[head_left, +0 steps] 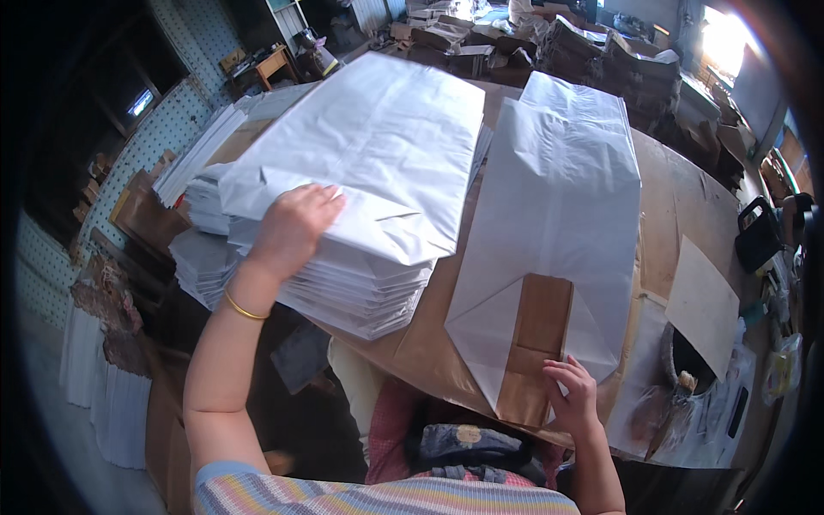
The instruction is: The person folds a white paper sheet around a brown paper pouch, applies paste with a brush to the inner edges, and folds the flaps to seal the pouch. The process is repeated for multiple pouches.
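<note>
A thick stack of white paper bags [369, 129] lies at the left of the table. My left hand [296, 230] is on the folded near end of the top bag, fingers curled together over it; the thumb is hidden. To the right, another white paper bag [562, 197] lies with its near end spread into a pointed, folded bottom. A brown paper or card strip [539, 343] runs along the middle of that bottom. My right hand [573, 393] touches the strip's right edge near the table's front, its fingers apart.
A brown-covered table [687, 189] carries the bags. More white bag bundles [206, 202] sit left of the tall stack. At the right are a beige card sheet [699, 283], a dark container with a brush [685, 378] and a black jug-like object [760, 233]. Piled bundles [601, 64] stand behind.
</note>
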`<move>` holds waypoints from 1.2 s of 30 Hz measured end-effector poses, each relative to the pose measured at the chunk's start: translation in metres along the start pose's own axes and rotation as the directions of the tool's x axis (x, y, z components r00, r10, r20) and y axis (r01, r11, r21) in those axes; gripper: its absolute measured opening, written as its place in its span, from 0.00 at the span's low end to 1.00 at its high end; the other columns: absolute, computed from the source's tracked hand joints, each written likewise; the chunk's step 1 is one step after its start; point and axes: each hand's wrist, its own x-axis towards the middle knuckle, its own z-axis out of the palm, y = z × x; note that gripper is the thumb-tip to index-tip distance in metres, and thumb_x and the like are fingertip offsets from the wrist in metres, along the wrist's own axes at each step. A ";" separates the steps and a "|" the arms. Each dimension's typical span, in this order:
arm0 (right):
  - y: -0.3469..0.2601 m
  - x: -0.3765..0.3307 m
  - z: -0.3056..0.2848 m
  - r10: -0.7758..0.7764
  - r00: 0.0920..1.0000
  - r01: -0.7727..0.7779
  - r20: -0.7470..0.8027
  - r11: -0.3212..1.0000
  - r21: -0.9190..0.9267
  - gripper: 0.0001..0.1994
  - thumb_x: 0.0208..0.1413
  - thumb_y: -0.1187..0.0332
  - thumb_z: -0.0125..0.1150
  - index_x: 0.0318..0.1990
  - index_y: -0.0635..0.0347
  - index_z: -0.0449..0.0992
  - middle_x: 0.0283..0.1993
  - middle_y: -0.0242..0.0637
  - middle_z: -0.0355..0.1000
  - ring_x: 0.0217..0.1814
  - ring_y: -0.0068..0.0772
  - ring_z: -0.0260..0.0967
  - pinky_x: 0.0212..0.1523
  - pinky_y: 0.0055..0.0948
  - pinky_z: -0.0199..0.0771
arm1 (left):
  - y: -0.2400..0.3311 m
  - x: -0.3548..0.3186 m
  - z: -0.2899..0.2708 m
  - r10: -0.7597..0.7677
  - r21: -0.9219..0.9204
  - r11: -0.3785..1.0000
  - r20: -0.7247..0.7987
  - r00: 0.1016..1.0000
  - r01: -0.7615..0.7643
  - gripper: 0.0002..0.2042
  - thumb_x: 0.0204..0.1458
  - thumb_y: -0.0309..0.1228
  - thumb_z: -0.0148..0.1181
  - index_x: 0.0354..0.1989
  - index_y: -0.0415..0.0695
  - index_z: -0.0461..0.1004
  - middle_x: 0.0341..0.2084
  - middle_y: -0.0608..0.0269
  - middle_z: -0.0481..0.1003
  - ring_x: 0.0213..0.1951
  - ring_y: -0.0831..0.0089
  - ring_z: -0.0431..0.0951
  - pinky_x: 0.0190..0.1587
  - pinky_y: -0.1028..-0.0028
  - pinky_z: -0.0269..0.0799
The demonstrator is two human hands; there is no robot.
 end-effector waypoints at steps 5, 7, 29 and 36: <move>0.002 0.004 0.009 -0.016 0.999 0.017 0.040 1.000 -0.013 0.06 0.48 0.77 0.62 0.36 0.61 0.79 0.41 0.41 0.79 0.46 0.43 0.77 0.60 0.50 0.68 | -0.004 -0.044 0.020 -0.033 -0.234 0.971 0.115 0.993 0.060 0.19 0.44 0.17 0.50 0.46 0.39 0.77 0.45 0.48 0.78 0.49 0.54 0.77 0.55 0.60 0.71; 0.002 0.006 0.011 -0.017 0.998 0.017 0.059 1.000 -0.009 0.06 0.48 0.77 0.62 0.35 0.62 0.79 0.41 0.42 0.79 0.46 0.43 0.77 0.60 0.50 0.69 | -0.001 -0.045 0.018 -0.068 -0.246 0.963 0.176 0.982 0.111 0.20 0.44 0.17 0.50 0.47 0.38 0.77 0.45 0.48 0.78 0.50 0.54 0.77 0.55 0.60 0.71; 0.095 0.043 -0.066 0.504 0.857 -0.488 0.107 0.861 -0.145 0.08 0.49 0.72 0.65 0.33 0.67 0.74 0.33 0.42 0.71 0.34 0.40 0.68 0.38 0.33 0.69 | 0.206 0.052 0.167 -0.022 -0.684 0.406 0.656 0.755 0.606 0.10 0.50 0.29 0.61 0.28 0.32 0.73 0.22 0.43 0.74 0.27 0.54 0.76 0.33 0.62 0.70; 0.039 0.033 -0.106 0.411 0.910 -0.414 -0.063 0.908 -0.056 0.06 0.52 0.76 0.64 0.33 0.68 0.73 0.25 0.30 0.65 0.28 0.19 0.59 0.29 0.23 0.63 | 0.183 0.056 0.105 -0.018 -0.856 0.318 0.425 0.905 0.408 0.06 0.55 0.25 0.57 0.29 0.34 0.70 0.17 0.63 0.64 0.23 0.81 0.61 0.26 0.75 0.61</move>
